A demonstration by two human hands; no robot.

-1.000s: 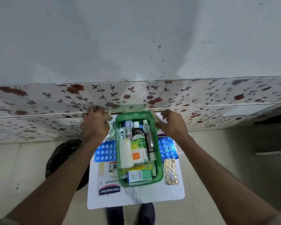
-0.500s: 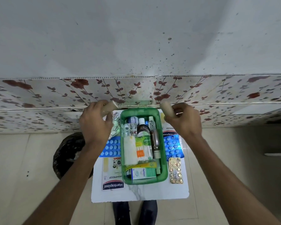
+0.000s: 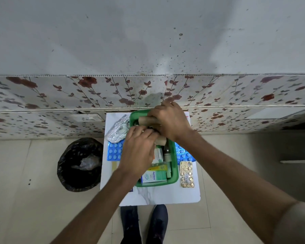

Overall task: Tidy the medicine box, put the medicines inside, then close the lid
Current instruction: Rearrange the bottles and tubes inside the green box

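You're gripping a beige roll in each hand (image 3: 167,120), (image 3: 139,152) over the crammed green box (image 3: 174,175); forcing them in w/o room is risking blocking the lid.

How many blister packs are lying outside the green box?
4 visible: silver pack far left of the green box, blue pack left, blue pack right, gold pack near right. Hands may hide more.

There is one green medicine box (image 3: 175,175) on one white worktop (image 3: 165,194), and two tan rolls (image 3: 148,120) are over it, one in each of the two hands (image 3: 139,152). Beside the box I count two blue pill sheets (image 3: 114,152), one gold pill sheet (image 3: 187,174) and one silver foil pack (image 3: 118,129). On the floor there is one black bin (image 3: 79,164).
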